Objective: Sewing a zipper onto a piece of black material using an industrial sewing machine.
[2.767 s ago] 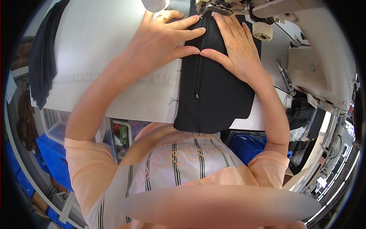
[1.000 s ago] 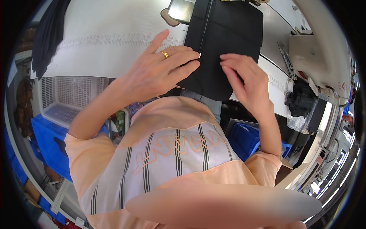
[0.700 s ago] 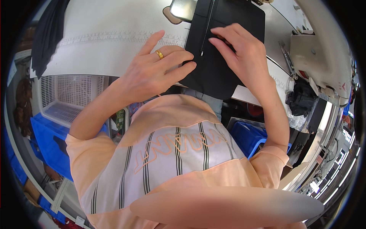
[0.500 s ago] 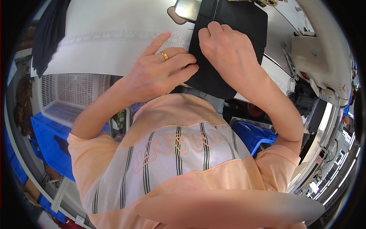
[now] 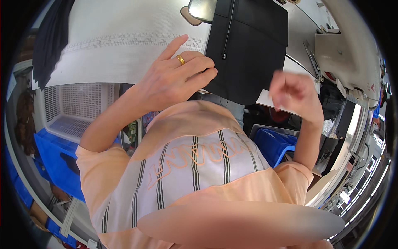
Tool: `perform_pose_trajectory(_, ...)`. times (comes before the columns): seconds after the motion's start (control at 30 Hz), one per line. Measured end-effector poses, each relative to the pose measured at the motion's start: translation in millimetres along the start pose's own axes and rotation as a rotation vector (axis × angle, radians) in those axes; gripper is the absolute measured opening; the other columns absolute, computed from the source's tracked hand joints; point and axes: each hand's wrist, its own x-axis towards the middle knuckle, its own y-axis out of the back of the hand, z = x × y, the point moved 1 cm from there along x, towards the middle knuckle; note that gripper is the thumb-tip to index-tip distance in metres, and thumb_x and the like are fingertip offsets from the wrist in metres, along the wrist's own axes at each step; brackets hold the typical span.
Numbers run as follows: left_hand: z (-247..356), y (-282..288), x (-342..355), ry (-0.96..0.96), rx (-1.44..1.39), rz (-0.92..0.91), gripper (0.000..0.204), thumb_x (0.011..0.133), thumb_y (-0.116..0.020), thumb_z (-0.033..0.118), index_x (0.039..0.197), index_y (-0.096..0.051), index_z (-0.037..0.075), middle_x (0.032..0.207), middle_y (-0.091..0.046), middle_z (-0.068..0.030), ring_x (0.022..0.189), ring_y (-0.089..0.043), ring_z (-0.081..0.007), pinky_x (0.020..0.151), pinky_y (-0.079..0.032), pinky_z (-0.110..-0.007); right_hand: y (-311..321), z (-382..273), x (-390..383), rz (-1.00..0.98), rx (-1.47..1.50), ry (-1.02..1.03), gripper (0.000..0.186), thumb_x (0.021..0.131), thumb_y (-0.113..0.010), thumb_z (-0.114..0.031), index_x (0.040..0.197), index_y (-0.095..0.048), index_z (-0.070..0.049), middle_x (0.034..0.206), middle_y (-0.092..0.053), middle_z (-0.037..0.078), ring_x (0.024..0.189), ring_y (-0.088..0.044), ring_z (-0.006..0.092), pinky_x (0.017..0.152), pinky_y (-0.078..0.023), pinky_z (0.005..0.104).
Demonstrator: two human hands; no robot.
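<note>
Half a second ago the right hand (image 5: 295,93) lay flat on the black rectangular fabric panel (image 5: 248,50), up near its top left corner. Now it has lifted clear and pulled back to about four o'clock of the panel, off the cloth and hovering in the air beyond the table edge. It is blurred with motion; the fingers look loosely curled and I see nothing in them, though whether it is fully closed I cannot tell.

The left hand (image 5: 174,79), with a gold ring on one finger, has hardly shifted. It rests palm down on the pale work table (image 5: 124,41), its fingertips (image 5: 209,72) pressing the left edge of the panel at roughly the panel's eight o'clock. The forefinger points up toward one o'clock, across the printed ruler strip (image 5: 124,39) on the table top. It pins the cloth; it does not clasp it.

The panel lies on the table with its long axis running twelve to six, its rounded lower end hanging over the near edge toward the person's peach striped shirt (image 5: 195,166). A thin dark seam or cord (image 5: 227,31) runs down its left half. The left hand is the nearer one, touching; the right stands apart at the lower right corner.

At nine o'clock, below the table, sits a white plastic lattice crate (image 5: 78,108) above a blue bin (image 5: 58,157).
</note>
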Motion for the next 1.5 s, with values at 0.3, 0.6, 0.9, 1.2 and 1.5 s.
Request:
perform_pose_trajectory(0.3, -3.6, -5.9, 15.7, -0.059, 0.097, -0.014, 0.031, 0.068, -0.067, 0.002, 0.097, -0.071, 0.011, 0.101, -0.063, -0.0010, 0.095, -0.063, -0.0171, 0.110, -0.032, -0.049, -21.1, 19.7, 5.5, 0.532, -0.829, 0.308, 0.007, 0.083, -0.068, 0.000, 0.090, -0.068, -0.002, 0.075, -0.060, 0.009, 0.061, -0.060, 0.0218, 0.055, -0.046, 0.0283)
perform_pose_trajectory(0.6, -3.9, -8.5, 15.0, -0.074, 0.108, -0.015, 0.025, 0.070, -0.064, 0.007, 0.094, -0.070, 0.010, 0.098, -0.061, -0.0006, 0.088, -0.063, -0.0152, 0.107, -0.036, -0.050, -13.5, 8.1, 86.9, 0.307, -1.401, 0.772, 0.007, 0.079, -0.063, -0.001, 0.083, -0.057, -0.003, 0.082, -0.053, 0.007, 0.075, -0.060, 0.0241, 0.064, -0.049, 0.0367)
perform_pose_trajectory(0.9, -4.9, -8.7, 13.6, -0.070, 0.099, -0.004, 0.028, 0.069, -0.065, 0.008, 0.096, -0.072, 0.012, 0.097, -0.061, 0.0008, 0.083, -0.064, -0.0127, 0.110, -0.033, -0.049, -10.3, 11.7, 17.8, -0.097, -0.211, 0.097, 0.009, 0.094, -0.059, -0.007, 0.093, -0.062, 0.001, 0.086, -0.060, 0.006, 0.076, -0.057, 0.0114, 0.067, -0.046, 0.0263)
perform_pose_trajectory(1.2, -4.8, -8.7, 14.3, -0.067, 0.087, 0.012, 0.026, 0.070, -0.065, 0.008, 0.095, -0.072, 0.011, 0.096, -0.062, 0.0005, 0.083, -0.064, -0.0131, 0.109, -0.034, -0.049, -15.8, 16.2, 76.4, 0.413, -1.216, 0.556, 0.031, 0.076, -0.064, 0.001, 0.106, -0.065, -0.008, 0.086, -0.058, 0.006, 0.072, -0.062, 0.0235, 0.060, -0.051, 0.0330)
perform_pose_trajectory(1.5, -5.7, -10.3, 13.3, -0.078, 0.087, 0.023, 0.026, 0.071, -0.065, 0.009, 0.096, -0.073, 0.011, 0.095, -0.061, 0.0006, 0.083, -0.064, -0.0124, 0.108, -0.035, -0.048, -2.9, 15.5, 64.9, 0.196, -0.692, 0.318, 0.011, 0.087, -0.060, -0.002, 0.097, -0.063, -0.001, 0.084, -0.060, 0.005, 0.075, -0.062, 0.0164, 0.064, -0.048, 0.0279)
